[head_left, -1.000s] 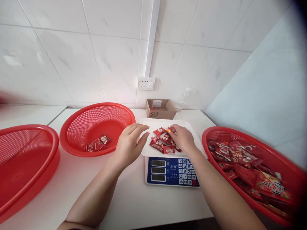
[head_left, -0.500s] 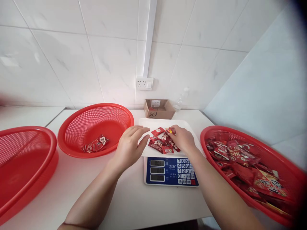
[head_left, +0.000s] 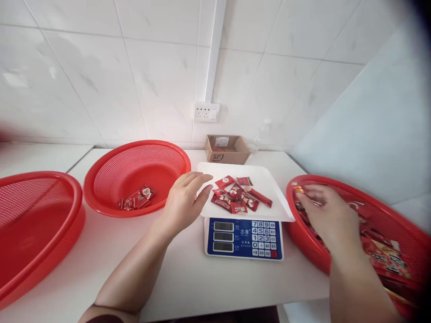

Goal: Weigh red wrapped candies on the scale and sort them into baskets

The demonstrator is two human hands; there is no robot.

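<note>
My left hand (head_left: 186, 202) hovers at the left edge of the white weighing tray (head_left: 208, 169), thumb and fingers apart, holding nothing. Several small red snack packets (head_left: 240, 195) lie loosely piled on the tray. Below it is the blue keypad and display panel of the scale (head_left: 244, 237). Over the rim of the right red basket (head_left: 291, 186) is my right hand (head_left: 328, 215), slightly blurred. Its fingertips pinch a small yellow-and-red packet (head_left: 299, 189). Many red snack packets (head_left: 384, 255) fill that basket, partly hidden behind my right hand and forearm.
A second red basket (head_left: 92, 186) behind my left hand holds a few red packets (head_left: 138, 199). Another red basket (head_left: 76, 193) stands at the far left, cut off by the frame. By the wall are a cardboard box (head_left: 229, 157) and a clear plastic bottle (head_left: 257, 139).
My right hand has moved right, from the tray to above the right basket, with the yellow-and-red packet in its fingers. My left hand has stayed nearly in place.
</note>
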